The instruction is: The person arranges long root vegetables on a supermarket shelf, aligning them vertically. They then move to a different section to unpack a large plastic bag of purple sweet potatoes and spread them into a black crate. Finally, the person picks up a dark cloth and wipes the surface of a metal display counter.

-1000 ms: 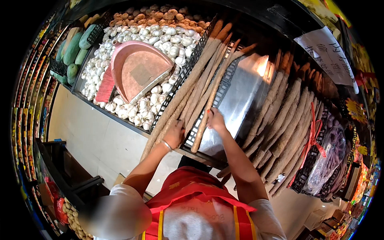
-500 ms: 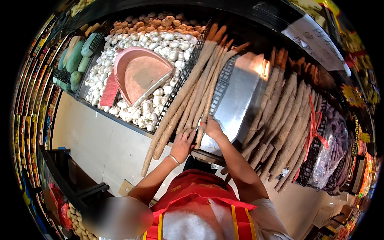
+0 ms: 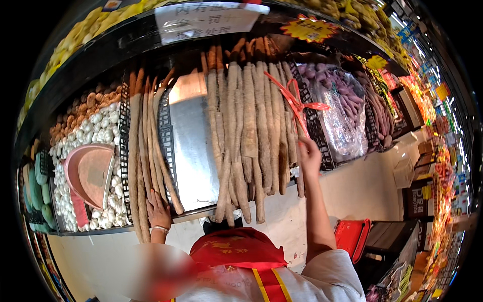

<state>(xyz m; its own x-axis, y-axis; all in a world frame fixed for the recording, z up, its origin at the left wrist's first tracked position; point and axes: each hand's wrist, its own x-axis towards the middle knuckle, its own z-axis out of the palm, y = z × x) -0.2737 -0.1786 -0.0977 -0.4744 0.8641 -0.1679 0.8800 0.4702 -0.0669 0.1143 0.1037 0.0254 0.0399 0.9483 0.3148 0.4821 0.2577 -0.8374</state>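
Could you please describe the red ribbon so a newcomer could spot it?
Find the larger pile of long brown roots, right of the metal surface. Across its right side, just beyond the right hand, runs the ribbon, a bright red strip against dull brown roots.

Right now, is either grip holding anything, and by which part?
It cannot be told: the left grip lies over the left yams near their lower ends; the right grip, by the red ribbon, hides any pinch.

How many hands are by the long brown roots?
2. The left hand is at the lower end of the left roots; the right hand is beside the big pile, below the red ribbon's knot. No others show there.
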